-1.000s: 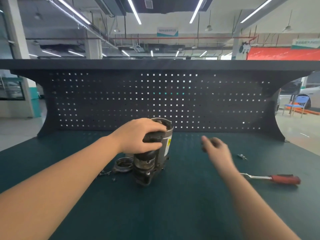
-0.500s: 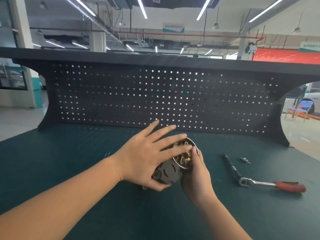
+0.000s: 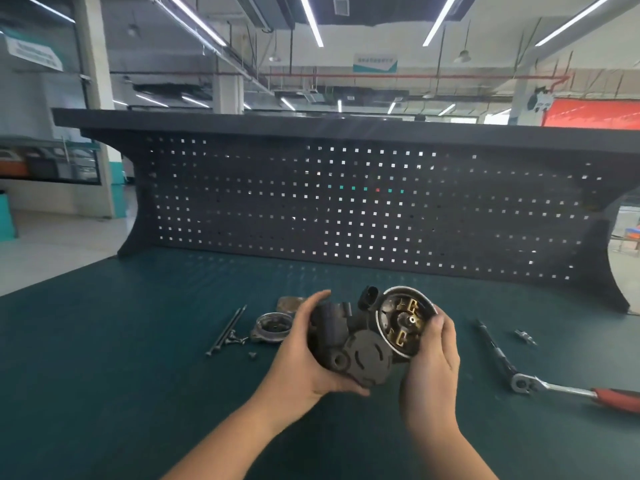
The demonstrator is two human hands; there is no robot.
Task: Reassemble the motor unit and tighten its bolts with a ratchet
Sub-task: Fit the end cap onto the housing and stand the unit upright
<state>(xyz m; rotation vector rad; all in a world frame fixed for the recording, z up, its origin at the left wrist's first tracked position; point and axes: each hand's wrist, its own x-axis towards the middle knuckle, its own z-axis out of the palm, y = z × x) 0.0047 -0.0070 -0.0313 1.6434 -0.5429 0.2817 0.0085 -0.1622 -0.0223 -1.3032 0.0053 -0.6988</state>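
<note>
Left of the fingers: two long bolts [image 3: 227,330] lying side by side on the green bench mat [image 3: 104,341], with a few small fasteners [image 3: 239,339] at their near ends; their exact number cannot be told. Next, one round end cover [image 3: 273,327] lying flat, just left of the left thumb, and one flat plate [image 3: 289,303] behind it. Centre: one motor unit [image 3: 367,341], lifted off the mat and held between two hands, its open end with brass brush parts facing the camera. Left hand [image 3: 304,368]: fingers curled under and round the dark housing. Right hand [image 3: 429,368]: fingers wrapped round the metal can. Right of the fingers: one ratchet [image 3: 554,388] with a red handle and an extension bar [image 3: 493,348], and beyond it one small socket bit [image 3: 524,337].
</note>
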